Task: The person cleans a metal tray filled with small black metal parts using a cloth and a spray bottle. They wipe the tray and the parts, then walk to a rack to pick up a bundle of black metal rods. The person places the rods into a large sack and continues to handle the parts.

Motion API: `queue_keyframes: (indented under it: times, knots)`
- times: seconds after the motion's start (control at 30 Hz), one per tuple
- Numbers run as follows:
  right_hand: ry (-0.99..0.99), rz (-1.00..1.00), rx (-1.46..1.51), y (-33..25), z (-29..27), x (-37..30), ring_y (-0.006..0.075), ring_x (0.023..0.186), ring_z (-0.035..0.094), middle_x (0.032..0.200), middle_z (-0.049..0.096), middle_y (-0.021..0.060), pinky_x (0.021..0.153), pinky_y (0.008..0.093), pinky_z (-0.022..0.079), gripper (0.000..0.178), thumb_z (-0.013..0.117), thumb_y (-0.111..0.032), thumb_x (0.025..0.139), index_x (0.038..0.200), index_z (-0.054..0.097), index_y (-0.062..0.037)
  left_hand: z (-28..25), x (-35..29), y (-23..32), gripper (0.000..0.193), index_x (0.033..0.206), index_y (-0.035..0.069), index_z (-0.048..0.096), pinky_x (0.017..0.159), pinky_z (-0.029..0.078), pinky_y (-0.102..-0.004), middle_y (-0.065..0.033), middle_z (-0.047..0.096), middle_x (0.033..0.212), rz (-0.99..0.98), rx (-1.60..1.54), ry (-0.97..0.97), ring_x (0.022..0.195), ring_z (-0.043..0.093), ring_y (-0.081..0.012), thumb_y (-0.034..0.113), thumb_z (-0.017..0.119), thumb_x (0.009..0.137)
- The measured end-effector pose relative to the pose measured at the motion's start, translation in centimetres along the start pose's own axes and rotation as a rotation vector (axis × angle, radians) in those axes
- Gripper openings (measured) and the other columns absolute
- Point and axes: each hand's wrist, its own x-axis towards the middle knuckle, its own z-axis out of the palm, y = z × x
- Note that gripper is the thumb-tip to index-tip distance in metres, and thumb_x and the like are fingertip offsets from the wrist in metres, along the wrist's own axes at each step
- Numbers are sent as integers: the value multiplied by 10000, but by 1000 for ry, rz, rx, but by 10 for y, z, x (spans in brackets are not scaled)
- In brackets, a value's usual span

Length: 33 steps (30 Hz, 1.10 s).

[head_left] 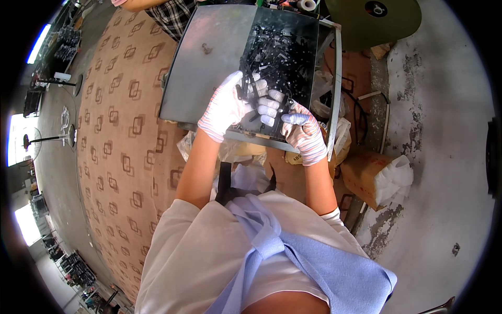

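My left hand (225, 107), in a striped white fabric glove (215, 123), grasps a slim black plastic strip (244, 78); my right hand (303, 131) pinches a small black plastic part (285, 103). A light fingertip grip should serve best. The strip points away from me, long axis near to far; the part's is unclear. Both hover over scattered black pieces (282, 57) on the grey tabletop (212, 68).

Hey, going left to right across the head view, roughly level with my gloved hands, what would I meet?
Standing fan, patterned carpet, left hand, right hand, cardboard box.
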Motion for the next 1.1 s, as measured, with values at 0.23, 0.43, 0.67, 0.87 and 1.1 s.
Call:
queue_keyframes:
  times: [0.23, 0.43, 0.67, 0.87, 1.1]
  knots:
    - [-109, 1, 170, -6, 3, -1, 342, 1142, 458, 1257, 423, 238, 993, 450, 350, 611, 612, -142, 759, 1268, 338, 58, -2, 10, -3, 388, 1095, -12, 518, 804, 484, -361, -165, 597, 1032, -1, 15, 26, 926, 589, -246, 305, 405, 904]
    - [9, -255, 288, 0, 4, 12, 337, 1200, 391, 1290, 394, 216, 1011, 453, 326, 433, 535, -177, 854, 1217, 396, 14, -1, 31, -11, 367, 1115, 65, 531, 706, 467, -279, -75, 604, 983, 267, 355, 194, 836, 576, -175, 346, 470, 886]
    - [23, -606, 317, 12, -13, 32, 295, 1258, 320, 1346, 366, 137, 1050, 445, 254, 305, 523, -184, 862, 1145, 484, -80, 33, 0, -30, 394, 1024, 69, 563, 567, 471, -226, -32, 613, 805, -76, 801, 209, 629, 564, -87, 419, 541, 844]
    - [-13, -632, 245, 21, -11, 34, 269, 1220, 365, 1318, 404, 112, 1037, 423, 277, 295, 568, -174, 837, 1114, 503, -97, 45, 0, -20, 271, 868, 56, 577, 497, 427, -194, -6, 583, 653, 130, 1015, 267, 562, 530, -61, 326, 571, 840]
    - [226, -573, 206, 31, 6, 17, 299, 1042, 534, 1139, 520, 175, 893, 431, 468, 289, 509, -128, 870, 1122, 451, -2, 50, 9, 2, 292, 900, 40, 587, 505, 439, -193, -18, 596, 671, 232, 1055, 264, 571, 546, -65, 324, 586, 833]
